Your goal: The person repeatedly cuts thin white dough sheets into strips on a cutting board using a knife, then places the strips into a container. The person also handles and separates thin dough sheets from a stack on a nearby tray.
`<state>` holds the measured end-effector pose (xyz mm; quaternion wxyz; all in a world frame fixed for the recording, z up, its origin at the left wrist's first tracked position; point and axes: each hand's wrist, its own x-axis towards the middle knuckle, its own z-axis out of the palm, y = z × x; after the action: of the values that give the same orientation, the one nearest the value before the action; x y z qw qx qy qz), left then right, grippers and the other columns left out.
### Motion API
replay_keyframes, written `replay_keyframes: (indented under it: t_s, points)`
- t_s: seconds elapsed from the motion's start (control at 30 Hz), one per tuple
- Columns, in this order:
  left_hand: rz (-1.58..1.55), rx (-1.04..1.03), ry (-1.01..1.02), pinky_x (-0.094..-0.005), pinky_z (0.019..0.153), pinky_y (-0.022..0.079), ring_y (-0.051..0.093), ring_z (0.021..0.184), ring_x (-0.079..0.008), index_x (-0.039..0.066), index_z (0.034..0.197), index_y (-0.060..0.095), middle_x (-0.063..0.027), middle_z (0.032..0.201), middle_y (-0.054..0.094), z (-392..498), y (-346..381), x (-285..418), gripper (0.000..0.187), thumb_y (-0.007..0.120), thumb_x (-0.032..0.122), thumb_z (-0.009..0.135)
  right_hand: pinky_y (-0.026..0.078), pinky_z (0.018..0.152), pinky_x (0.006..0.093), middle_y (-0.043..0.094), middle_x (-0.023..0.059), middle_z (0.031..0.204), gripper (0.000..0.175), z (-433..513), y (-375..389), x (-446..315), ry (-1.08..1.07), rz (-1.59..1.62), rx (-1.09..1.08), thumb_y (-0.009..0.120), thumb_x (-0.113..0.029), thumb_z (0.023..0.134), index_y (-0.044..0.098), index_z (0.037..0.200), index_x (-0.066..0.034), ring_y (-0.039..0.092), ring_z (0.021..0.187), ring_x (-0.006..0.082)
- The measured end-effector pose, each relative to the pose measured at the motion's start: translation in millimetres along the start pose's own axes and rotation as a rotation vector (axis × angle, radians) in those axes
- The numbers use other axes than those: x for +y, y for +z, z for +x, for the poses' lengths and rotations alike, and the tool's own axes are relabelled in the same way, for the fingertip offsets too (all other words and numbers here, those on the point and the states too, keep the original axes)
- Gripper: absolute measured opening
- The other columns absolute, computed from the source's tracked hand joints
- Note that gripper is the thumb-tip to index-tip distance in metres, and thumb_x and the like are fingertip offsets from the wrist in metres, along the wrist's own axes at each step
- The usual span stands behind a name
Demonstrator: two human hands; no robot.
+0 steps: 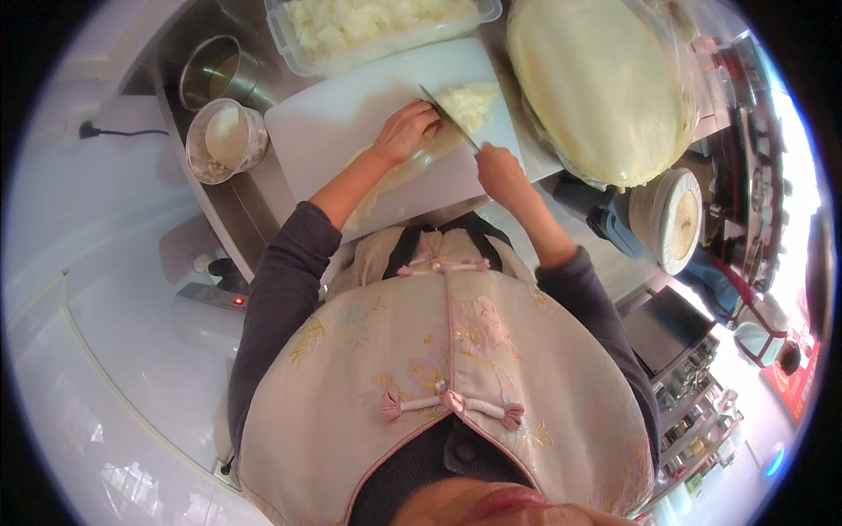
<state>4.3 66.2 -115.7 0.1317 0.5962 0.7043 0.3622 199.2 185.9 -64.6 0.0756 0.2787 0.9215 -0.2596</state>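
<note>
My right hand [500,172] grips a knife [454,121] by its handle, the blade slanting across a white cutting board [322,125]. Beside the blade, my left hand [409,130] has its fingers curled down on a pale, translucent food sheet [421,158], possibly a noodle sheet. That sheet trails towards my body along the board. Past the blade lies a heap of cut pale strips [470,105]. My left fingertips are partly hidden, as is the knife's handle.
A clear plastic tub [388,49] of cut pieces stands beyond the board. To the right is a large pale stack of sheets [598,85] under plastic wrap. On the left are a plastic bowl [227,141] and a metal container [217,72]. A person [756,322] is farther right.
</note>
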Motion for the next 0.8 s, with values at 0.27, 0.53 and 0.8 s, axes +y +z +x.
replay_keyframes:
  t_s: [0.27,0.53,0.8]
  points:
    - [-0.041,0.119,-0.030,-0.0392,0.083,0.051,0.058,0.099,-0.0283,0.005,0.091,0.069,-0.0090,0.097,0.063,-11,-9,-1,0.011,0.066,0.012,0.084,0.050,0.069,0.0541,0.065,0.0271,0.079,0.022,18,-5,-2,-0.016,0.081,0.050,0.054,-0.018,0.095,0.056,0.087,0.0017,0.063,0.077,0.0477]
    - [-0.024,0.048,-0.062,-0.0405,0.087,0.049,0.059,0.100,-0.0306,0.003,0.093,0.068,-0.0124,0.099,0.064,-24,-12,6,0.012,0.064,0.011,0.085,0.050,0.072,0.0531,0.064,0.0274,0.081,0.020,0,20,-12,0.003,0.002,-0.047,0.054,-0.017,0.095,0.057,0.088,0.0022,0.063,0.082,0.0476]
    - [-0.047,0.148,-0.071,-0.0395,0.084,0.050,0.059,0.098,-0.0310,0.003,0.093,0.068,-0.0122,0.098,0.064,-37,-26,6,0.013,0.067,0.008,0.081,0.051,0.072,0.0535,0.064,0.0272,0.082,0.019,10,-1,-26,-0.010,0.034,-0.037,0.054,-0.018,0.094,0.058,0.092,0.0010,0.063,0.080,0.0473]
